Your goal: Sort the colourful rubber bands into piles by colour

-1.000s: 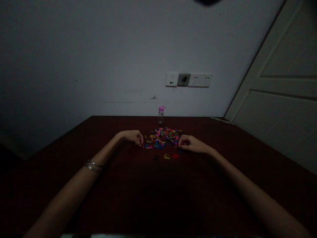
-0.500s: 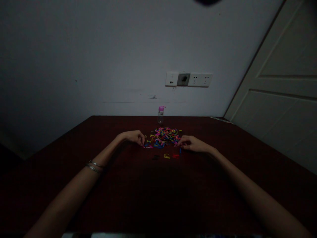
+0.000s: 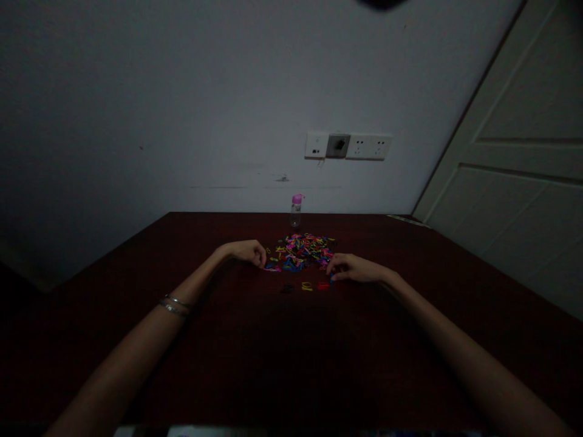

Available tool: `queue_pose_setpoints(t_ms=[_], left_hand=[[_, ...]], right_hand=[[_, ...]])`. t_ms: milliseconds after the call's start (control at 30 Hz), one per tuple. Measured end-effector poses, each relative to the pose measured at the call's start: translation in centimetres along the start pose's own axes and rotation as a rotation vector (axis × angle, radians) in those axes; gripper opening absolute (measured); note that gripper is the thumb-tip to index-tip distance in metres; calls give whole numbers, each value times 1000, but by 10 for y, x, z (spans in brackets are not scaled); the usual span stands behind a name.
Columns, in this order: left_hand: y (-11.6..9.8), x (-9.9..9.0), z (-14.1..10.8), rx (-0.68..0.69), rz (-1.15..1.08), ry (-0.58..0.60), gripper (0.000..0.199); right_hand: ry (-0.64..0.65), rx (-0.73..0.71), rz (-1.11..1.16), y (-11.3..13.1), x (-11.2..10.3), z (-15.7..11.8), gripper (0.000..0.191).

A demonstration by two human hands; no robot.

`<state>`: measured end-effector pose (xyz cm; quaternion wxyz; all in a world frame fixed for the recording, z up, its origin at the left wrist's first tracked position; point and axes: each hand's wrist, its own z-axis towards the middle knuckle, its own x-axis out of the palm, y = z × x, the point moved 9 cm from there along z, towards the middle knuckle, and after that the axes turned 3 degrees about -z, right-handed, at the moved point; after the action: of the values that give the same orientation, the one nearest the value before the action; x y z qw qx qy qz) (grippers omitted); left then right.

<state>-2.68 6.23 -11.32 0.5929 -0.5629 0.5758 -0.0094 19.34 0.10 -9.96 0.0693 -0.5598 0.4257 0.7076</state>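
From here I see the left hand (image 3: 250, 252) curled, grip unreadable, beside the pile of colourful pieces (image 3: 307, 247) mid-table, black pieces (image 3: 286, 288), yellow pieces (image 3: 306, 286) and red pieces (image 3: 323, 286) in front, then the right hand (image 3: 348, 267) bent at a blue piece (image 3: 332, 278), pinch uncertain.

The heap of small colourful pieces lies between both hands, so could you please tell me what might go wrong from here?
The right hand is at a blue piece close beside the red pieces, so a slip might nudge those. The left hand is by the left edge of the heap, where an accidental brush could scatter it. The dark pieces barely stand out from the dim table, so they could be overlooked.
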Motion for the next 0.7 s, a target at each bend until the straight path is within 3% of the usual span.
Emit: queue_pose_setpoints(t_ms=[433,700], left_hand=[[3,-3,-1,-39,-16,-27,16],[-18,-21,-10,32,23,-109,19]], right_hand=[[24,-27,-45,8,2,1,18],[-109,125,-85,-33,-23,-8,24]])
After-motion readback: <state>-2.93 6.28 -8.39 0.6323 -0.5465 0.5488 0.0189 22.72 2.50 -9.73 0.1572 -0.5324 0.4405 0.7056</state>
